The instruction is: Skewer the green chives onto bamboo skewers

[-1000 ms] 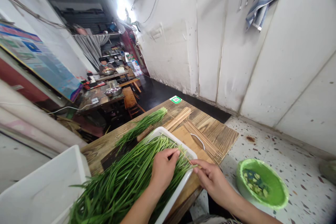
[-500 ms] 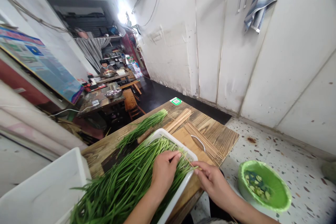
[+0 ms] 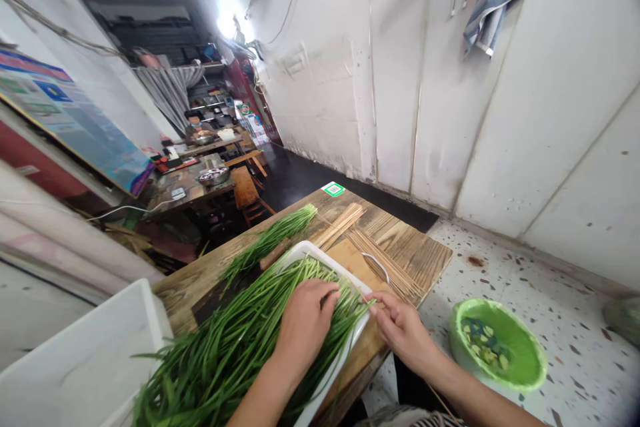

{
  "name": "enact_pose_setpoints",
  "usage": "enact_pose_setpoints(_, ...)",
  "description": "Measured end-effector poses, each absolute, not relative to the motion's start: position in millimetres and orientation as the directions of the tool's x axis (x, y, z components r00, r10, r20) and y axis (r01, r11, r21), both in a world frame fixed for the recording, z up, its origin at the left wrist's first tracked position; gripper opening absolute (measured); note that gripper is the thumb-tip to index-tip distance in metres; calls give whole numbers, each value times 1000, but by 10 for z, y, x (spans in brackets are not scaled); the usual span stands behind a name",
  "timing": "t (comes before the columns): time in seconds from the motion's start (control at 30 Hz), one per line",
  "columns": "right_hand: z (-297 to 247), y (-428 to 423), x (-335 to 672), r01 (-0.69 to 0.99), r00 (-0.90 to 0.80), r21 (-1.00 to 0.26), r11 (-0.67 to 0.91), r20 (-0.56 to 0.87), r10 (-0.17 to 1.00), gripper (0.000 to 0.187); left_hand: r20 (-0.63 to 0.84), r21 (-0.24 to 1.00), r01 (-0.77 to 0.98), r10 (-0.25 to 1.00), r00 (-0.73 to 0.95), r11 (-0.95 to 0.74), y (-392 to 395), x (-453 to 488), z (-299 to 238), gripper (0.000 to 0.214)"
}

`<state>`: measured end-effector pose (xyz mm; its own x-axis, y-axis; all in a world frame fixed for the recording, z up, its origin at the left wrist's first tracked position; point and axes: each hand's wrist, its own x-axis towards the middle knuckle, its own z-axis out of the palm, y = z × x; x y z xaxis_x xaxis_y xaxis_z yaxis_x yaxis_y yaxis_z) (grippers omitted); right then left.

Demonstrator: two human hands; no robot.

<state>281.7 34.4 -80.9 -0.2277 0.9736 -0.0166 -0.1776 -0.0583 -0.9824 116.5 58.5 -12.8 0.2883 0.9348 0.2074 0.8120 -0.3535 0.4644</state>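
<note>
A white tray (image 3: 306, 251) on the wooden table (image 3: 415, 250) is heaped with long green chive stalks (image 3: 235, 350). My left hand (image 3: 303, 323) lies on the stalks near the tray's right end, its fingers curled over a few of them. My right hand (image 3: 400, 327) is just off the tray's right rim, pinching a thin bamboo skewer (image 3: 361, 299) that points into the stalk ends beside the left fingertips.
A second chive bunch (image 3: 273, 240) and rows of bamboo skewers (image 3: 385, 267) lie on the table beyond the tray. A white bin (image 3: 85, 353) stands at the left. A green bowl of scraps (image 3: 493, 345) sits on the floor at the right. Other tables stand far back.
My left hand has slid a little down and flatter onto the stalks. The right hand with the skewer has edged slightly toward the tray. The view has shifted a little.
</note>
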Motion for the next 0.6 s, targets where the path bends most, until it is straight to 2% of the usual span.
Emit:
enact_pose_setpoints(0.2,-796,272,2857,-129,-195,-990,-64,-38,980,33,182,340,862,926,331,-375,609,1290,-296,14)
enact_pose_setpoints(0.47,-806,225,2903,-113,-200,-992,-55,-31,979,30,212,344,870,932,294,-353,606,1296,-277,22)
enact_pose_setpoints(0.6,-815,220,2910,-118,-203,-992,-41,-16,979,27,169,325,877,934,315,-354,606,1291,-262,28)
